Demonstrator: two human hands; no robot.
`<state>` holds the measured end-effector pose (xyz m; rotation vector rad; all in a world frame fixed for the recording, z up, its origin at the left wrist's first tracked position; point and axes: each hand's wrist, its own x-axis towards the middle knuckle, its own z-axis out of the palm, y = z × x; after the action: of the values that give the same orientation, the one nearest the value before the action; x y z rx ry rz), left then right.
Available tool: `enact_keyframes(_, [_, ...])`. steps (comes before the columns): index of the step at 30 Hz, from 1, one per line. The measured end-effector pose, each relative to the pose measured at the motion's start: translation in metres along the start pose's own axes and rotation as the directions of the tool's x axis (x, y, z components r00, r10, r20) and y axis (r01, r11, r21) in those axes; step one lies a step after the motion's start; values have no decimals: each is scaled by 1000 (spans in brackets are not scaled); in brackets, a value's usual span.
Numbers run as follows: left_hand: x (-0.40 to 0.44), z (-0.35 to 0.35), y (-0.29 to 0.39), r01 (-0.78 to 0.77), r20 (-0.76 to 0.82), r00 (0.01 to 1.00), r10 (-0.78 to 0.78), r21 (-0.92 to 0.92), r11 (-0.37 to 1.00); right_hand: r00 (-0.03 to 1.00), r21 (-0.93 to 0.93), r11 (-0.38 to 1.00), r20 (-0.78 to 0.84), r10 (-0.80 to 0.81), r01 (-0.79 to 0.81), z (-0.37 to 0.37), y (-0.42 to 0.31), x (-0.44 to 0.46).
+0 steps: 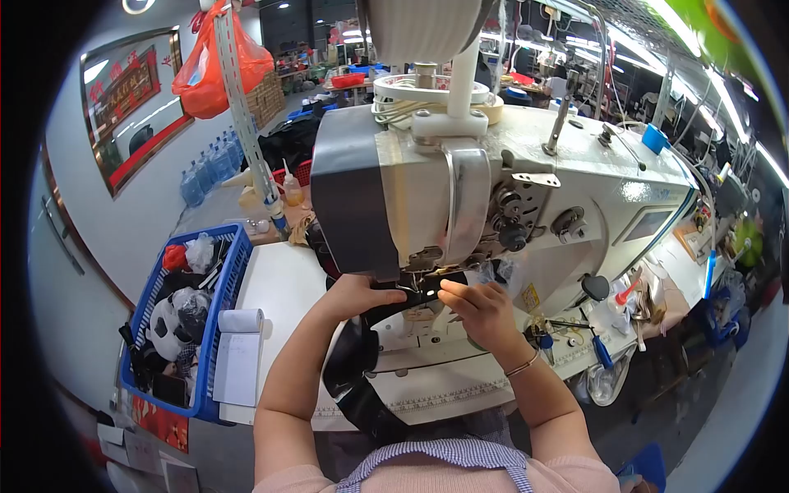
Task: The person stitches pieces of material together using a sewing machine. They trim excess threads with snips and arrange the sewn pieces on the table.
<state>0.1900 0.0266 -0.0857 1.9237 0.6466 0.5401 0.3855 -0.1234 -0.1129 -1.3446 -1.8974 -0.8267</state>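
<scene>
Two bare hands at a sewing machine [353, 177], a glossy black strip [367, 407] between them.
The strip's upper end runs roughly sideways under the machine head, then bends down beside the left forearm toward the lap. The left hand [353, 297], nearer the hanging length, lays its thumb on it; the right hand [486, 312] touches the far end, fingers bunched. Whether either pinches is unclear.

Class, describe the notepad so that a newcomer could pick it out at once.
Start at the big white sewing machine and look left along the white table to the blue basket full of odds and ends. Right beside the basket, on the machine's side, lies the notepad. Unlike the heaped basket, it is flat, pale and paper, its top curled over.
</scene>
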Motion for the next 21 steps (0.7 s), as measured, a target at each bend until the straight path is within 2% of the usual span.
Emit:
enact_keyframes(4, [4, 1, -1, 0, -48, 999, -1, -16, 1000, 1000, 55, 998, -15, 14, -13, 8, 11, 9])
enact_keyframes(8, [8, 11, -20, -92, -158, 985, 64, -176, 980, 996, 75, 995, 65, 55, -60, 17, 22, 9])
enact_keyframes(11, [-3, 18, -7, -16, -165, 986, -14, -183, 983, 992, 113, 986, 58, 113, -119, 17, 17, 10])
enact_keyframes(14, [-2, 23, -31, 103, -94, 985, -144, -345, 933, 983, 182, 966, 28, 183, -185, 14, 13, 8])
enact_keyframes(15, [-11, 27, -29, 100, -79, 986, -144, -412, 906, 978, 210, 956, 19, 206, -205, 13, 12, 6])
enact_keyframes(17, [-34, 41, -21, 87, -48, 990, -132, -534, 841, 966, 235, 941, -28, 258, -245, 10, 12, -1])
enact_keyframes(18, [-40, 55, -30, -59, -107, 994, 1, -543, 838, 958, 245, 934, -55, 283, -262, 8, 13, -6])
enact_keyframes(19, [-47, 66, -27, -125, -173, 984, 31, -564, 816, 944, 253, 920, -65, 324, -298, 7, 14, -14])
enact_keyframes(21, [-50, 71, -29, -100, -180, 984, -9, -586, 804, 913, 272, 888, -68, 401, -370, 7, 18, -36])
